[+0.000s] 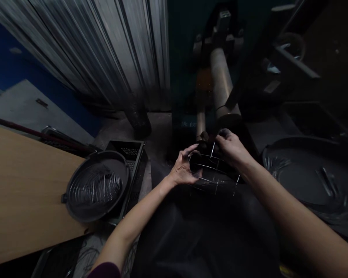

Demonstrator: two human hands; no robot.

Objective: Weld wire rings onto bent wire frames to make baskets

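A round frame of thin metal wire point(208, 167) is in front of my body, below the machine's electrodes. My left hand point(184, 169) grips its left side, with the thumb low and the fingers higher up. Between the fingertips of my right hand point(229, 143) is a short thin metal rod point(212, 149), pointing down to the frame's upper ring. Straight cross wires join the rings at the front. The far side of the frame is lost in shadow.
A machine with a thick metal cylinder point(222, 79) stands ahead. On the left, a round dark tray point(127, 170) of wire rings and rods rests over a plastic crate point(140, 148). A large dark basin point(295, 185) with loose metal rods lies on the right. Corrugated metal sheeting point(127, 46) rises behind.
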